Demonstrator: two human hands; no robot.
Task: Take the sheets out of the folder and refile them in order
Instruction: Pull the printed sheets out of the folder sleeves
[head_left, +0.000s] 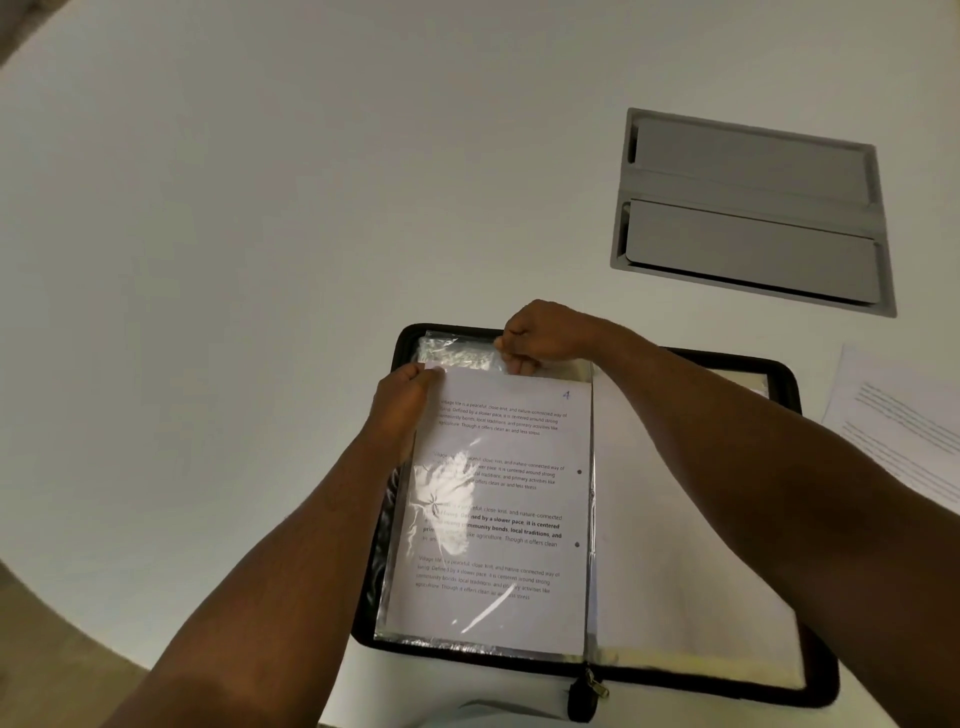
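A black zip folder (810, 686) lies open on the white table near its front edge. On its left half a clear plastic sleeve (457, 351) holds a printed sheet (498, 519) marked 4 at its top right corner. My left hand (402, 400) pinches the sheet's top left corner. My right hand (540, 338) pinches the sleeve's upper edge just above the sheet. The right half shows blank white sleeves (685, 561), partly hidden under my right forearm.
Loose printed sheets (904, 426) lie on the table to the right of the folder. A grey cable hatch (753, 208) with two lids is set into the table at the back right. The table's (260, 260) curved edge runs along the lower left.
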